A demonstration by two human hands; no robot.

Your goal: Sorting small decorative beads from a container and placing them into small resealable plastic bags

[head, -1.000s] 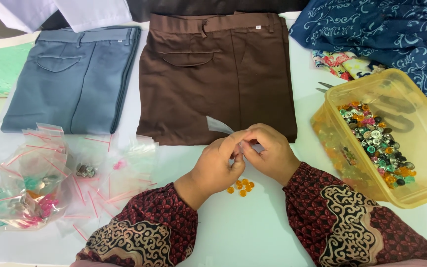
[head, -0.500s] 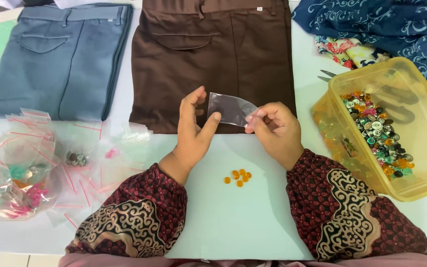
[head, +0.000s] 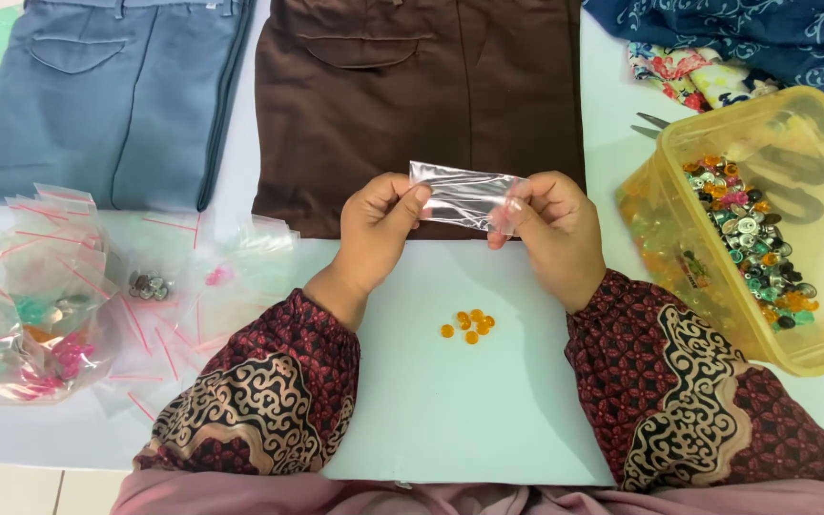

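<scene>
Both hands pinch a small clear plastic bag (head: 464, 195) above the white bench (head: 450, 401): the left hand (head: 379, 229) has its grip closed on the bag's left end, the right hand (head: 550, 224) on its right end. The bag hangs stretched flat before the brown trousers (head: 412, 95), over a cluster of orange buttons (head: 469, 324) lying between the wrists.
</scene>
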